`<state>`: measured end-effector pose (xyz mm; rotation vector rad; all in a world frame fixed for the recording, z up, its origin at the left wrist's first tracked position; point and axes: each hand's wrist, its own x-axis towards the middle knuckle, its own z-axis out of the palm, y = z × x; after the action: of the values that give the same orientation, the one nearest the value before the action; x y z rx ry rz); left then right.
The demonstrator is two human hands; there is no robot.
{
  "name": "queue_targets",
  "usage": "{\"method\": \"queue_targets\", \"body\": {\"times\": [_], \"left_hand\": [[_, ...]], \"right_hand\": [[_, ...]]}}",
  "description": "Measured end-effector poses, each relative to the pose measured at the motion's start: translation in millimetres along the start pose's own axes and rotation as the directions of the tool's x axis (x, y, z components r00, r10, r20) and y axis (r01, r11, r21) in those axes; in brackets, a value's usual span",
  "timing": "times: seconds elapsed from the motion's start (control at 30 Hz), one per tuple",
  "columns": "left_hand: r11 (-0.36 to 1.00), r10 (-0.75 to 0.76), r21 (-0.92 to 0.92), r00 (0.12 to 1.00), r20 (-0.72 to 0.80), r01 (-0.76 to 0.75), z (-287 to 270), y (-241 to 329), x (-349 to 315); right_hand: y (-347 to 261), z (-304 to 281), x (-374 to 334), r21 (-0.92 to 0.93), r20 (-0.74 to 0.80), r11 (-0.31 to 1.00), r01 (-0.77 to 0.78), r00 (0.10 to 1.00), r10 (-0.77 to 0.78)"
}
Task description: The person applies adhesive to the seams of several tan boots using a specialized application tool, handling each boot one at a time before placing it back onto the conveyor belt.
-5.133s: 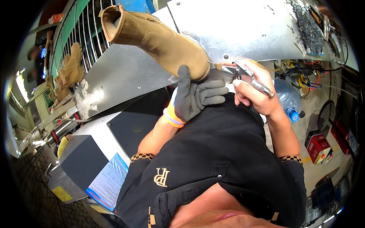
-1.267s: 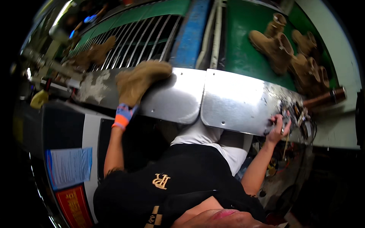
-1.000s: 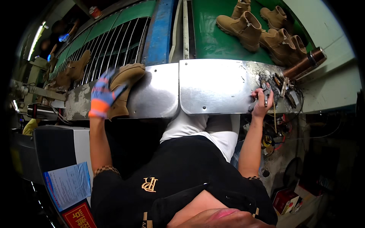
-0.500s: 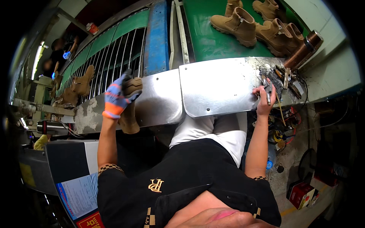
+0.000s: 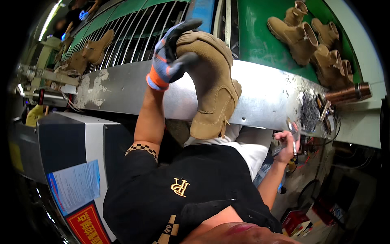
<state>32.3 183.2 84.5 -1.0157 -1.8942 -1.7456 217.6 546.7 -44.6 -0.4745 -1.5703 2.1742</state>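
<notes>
My left hand (image 5: 167,61), in a blue-and-orange glove with dark fingers, grips a tan ankle boot (image 5: 215,91) round its toe. The boot is held up over the front edge of the metal worktop (image 5: 128,83), toe away from me and shaft opening toward me. Its side faces up, with a zip and a small pull tab near the opening. Low at the right, my bare right hand (image 5: 285,145) is closed on a slim metal hand tool (image 5: 293,138). Blur and the fingers hide which kind of tool it is.
Several tan boots (image 5: 298,40) stand on a green surface (image 5: 256,44) at the far right. By a copper-coloured flask (image 5: 350,94) lie dark scraps (image 5: 310,113) and small tools. Behind the worktop at left is a barred rack (image 5: 134,38); beyond it shows another person's blue-gloved hand (image 5: 83,15).
My left hand has brought the boot rightward and closer to me, turning its side up. My right hand has drawn back from the worktop toward me, still holding the tool. The view has shifted.
</notes>
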Motion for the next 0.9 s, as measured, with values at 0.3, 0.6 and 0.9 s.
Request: {"method": "queue_targets", "body": {"times": [0.3, 0.6, 0.9], "left_hand": [[0.990, -0.130, -0.030, 0.969, 0.212, 0.139, 19, -2, 36], [0.969, -0.241, -0.008, 0.953, 0.183, 0.247, 22, -14, 56], [0.971, -0.238, 0.005, 0.956, 0.170, 0.240, 4, -56, 63]], "right_hand": [[-65, 123, 2, 0.083, 0.617, 0.970, 0.230, 0.752, -0.231], [-75, 202, 49, 0.066, 0.657, 0.938, 0.340, 0.693, -0.297], [-12, 178, 47, 0.048, 0.617, 0.970, 0.240, 0.756, -0.217]]}}
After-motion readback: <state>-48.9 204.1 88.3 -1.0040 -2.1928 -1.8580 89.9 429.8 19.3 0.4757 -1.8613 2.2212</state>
